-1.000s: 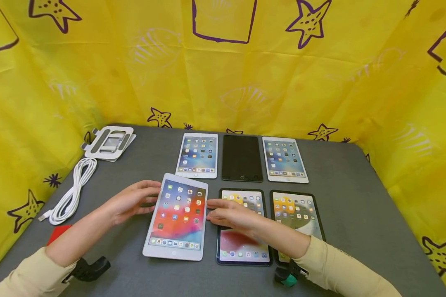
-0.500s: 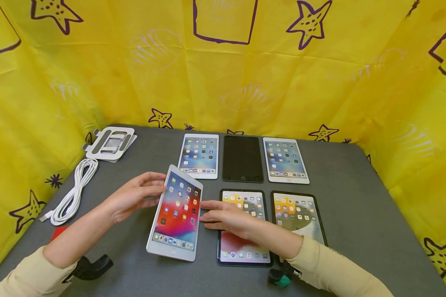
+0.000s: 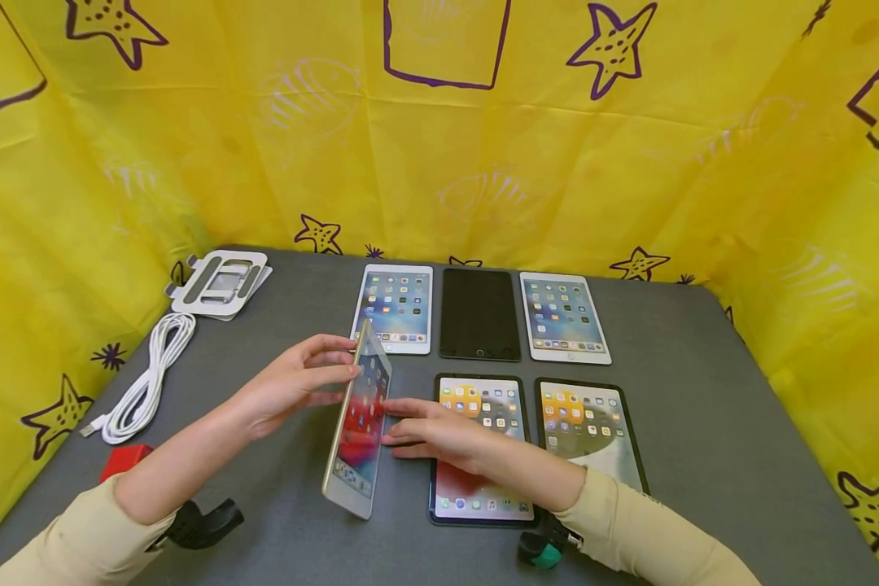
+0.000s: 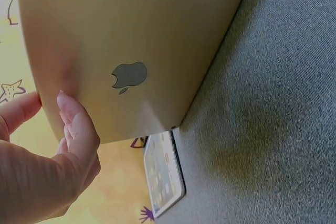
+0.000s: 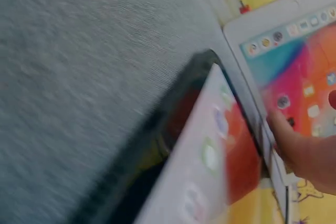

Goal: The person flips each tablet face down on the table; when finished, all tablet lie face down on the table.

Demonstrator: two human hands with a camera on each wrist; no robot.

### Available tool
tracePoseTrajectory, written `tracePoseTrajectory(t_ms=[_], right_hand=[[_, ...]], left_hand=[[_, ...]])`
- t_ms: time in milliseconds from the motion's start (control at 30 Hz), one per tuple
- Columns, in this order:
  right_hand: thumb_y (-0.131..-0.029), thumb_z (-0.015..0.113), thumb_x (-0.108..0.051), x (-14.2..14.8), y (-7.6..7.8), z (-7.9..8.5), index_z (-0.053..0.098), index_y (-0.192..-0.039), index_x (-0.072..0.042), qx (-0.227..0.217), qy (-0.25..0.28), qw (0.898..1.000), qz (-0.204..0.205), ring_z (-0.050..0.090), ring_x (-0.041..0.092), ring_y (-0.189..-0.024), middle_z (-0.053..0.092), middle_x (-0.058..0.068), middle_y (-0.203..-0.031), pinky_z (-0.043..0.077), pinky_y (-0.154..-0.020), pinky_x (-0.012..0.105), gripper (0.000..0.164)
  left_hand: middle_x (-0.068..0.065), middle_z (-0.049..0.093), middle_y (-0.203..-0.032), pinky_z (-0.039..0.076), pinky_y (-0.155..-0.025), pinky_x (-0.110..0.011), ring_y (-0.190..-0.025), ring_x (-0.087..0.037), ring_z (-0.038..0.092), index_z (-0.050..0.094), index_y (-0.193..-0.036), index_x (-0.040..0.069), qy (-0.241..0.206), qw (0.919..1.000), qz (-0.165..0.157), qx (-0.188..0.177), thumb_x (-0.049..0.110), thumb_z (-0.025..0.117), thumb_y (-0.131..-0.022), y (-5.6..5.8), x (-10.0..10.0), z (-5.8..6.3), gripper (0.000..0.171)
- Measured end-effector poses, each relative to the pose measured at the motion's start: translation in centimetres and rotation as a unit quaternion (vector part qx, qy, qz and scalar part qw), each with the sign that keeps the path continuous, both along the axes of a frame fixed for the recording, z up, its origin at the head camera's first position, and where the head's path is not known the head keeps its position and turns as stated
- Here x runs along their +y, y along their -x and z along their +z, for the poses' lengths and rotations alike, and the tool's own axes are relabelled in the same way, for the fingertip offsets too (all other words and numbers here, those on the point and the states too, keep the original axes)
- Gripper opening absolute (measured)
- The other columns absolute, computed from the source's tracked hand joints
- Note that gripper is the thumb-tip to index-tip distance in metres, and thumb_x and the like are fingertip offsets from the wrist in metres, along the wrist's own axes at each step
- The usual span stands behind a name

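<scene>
A white tablet (image 3: 362, 423), its home screen lit in red and blue, stands steeply tilted over the grey table, with its left long edge raised. My left hand (image 3: 289, 387) pinches that raised edge. In the left wrist view its gold back (image 4: 173, 30) with an apple logo shows, fingertips resting at the rim. My right hand (image 3: 439, 431) reaches across a dark-framed tablet (image 3: 483, 505); its fairly straight fingers touch the held tablet's lower right edge. In the right wrist view a digit (image 5: 283, 132) lies against that edge; the rest of the hand is cut off.
Behind lie a white tablet (image 3: 403, 301), a black-screened tablet (image 3: 479, 313) and another white tablet (image 3: 564, 313). A second dark-framed tablet (image 3: 593, 431) lies right. At left are a metal stand (image 3: 223, 281), a coiled white cable (image 3: 150, 374) and a red object (image 3: 124, 460).
The held tablet has turned from nearly facing up to almost edge-on, its left edge rising with my left hand, which moved right. My right hand shifted slightly left.
</scene>
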State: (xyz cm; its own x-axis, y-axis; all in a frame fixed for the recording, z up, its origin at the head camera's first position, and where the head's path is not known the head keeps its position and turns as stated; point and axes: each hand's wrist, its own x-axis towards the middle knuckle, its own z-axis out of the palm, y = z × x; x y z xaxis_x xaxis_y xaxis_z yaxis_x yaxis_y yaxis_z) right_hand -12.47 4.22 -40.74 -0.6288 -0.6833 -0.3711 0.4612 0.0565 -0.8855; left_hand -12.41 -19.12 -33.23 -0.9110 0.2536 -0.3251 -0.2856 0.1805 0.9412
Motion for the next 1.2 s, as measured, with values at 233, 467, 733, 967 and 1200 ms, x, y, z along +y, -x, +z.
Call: tracePoseTrajectory(t_ms=[233,467,733,967,1200], right_hand=[[-0.095,0.056,-0.013,-0.6,1.6,1.4,0.049,-0.139,0.000,0.097,-0.008,0.993,-0.071,0.055,0.033,-0.121,0.051,0.015,-0.139,0.048,-0.098,0.041,0.046],[-0.096,0.060,-0.021,-1.7,3.2,3.7,0.052,-0.140,-0.010,0.180,-0.020,0.973,-0.140,0.056,0.025,-0.121,0.053,0.009,-0.139,0.043,-0.102,0.045,0.047],[-0.093,0.064,-0.037,-2.7,4.0,4.4,0.045,-0.146,-0.027,0.223,-0.077,0.965,-0.119,0.044,0.023,-0.131,0.043,-0.002,-0.148,0.038,-0.104,0.051,0.057],[-0.095,0.062,-0.030,-2.8,4.4,4.2,0.043,-0.147,-0.025,0.200,-0.041,0.973,-0.106,0.047,0.024,-0.130,0.043,0.004,-0.147,0.044,-0.101,0.041,0.056],[-0.096,0.062,-0.026,-2.3,4.6,4.4,0.042,-0.148,-0.021,0.186,-0.036,0.977,-0.096,0.050,0.026,-0.127,0.043,0.008,-0.148,0.045,-0.100,0.042,0.057]], left_hand=[[-0.015,0.051,-0.124,0.049,-0.095,-0.042,-0.103,-0.021,0.056,0.041,-0.137,0.000,0.019,0.9998,0.000,0.004,0.026,0.066,-0.093,0.1,0.5,-0.1,0.057],[-0.013,0.055,-0.119,0.049,-0.094,-0.041,-0.100,-0.019,0.059,0.044,-0.134,0.000,0.029,0.9995,0.009,0.010,0.027,0.069,-0.091,0.2,0.7,-0.2,0.056],[-0.012,0.056,-0.119,0.049,-0.095,-0.042,-0.100,-0.019,0.059,0.046,-0.133,0.001,0.036,0.9992,0.012,0.014,0.028,0.070,-0.091,0.3,1.1,-0.3,0.056],[-0.013,0.056,-0.119,0.047,-0.096,-0.045,-0.100,-0.018,0.059,0.046,-0.134,0.001,0.034,0.9991,0.002,0.025,0.029,0.069,-0.091,0.1,1.2,-0.6,0.056],[-0.014,0.058,-0.118,0.052,-0.086,-0.036,-0.100,-0.022,0.061,0.050,-0.132,0.001,0.054,0.9933,-0.013,0.101,0.025,0.068,-0.093,-0.7,1.2,-0.8,0.049]])
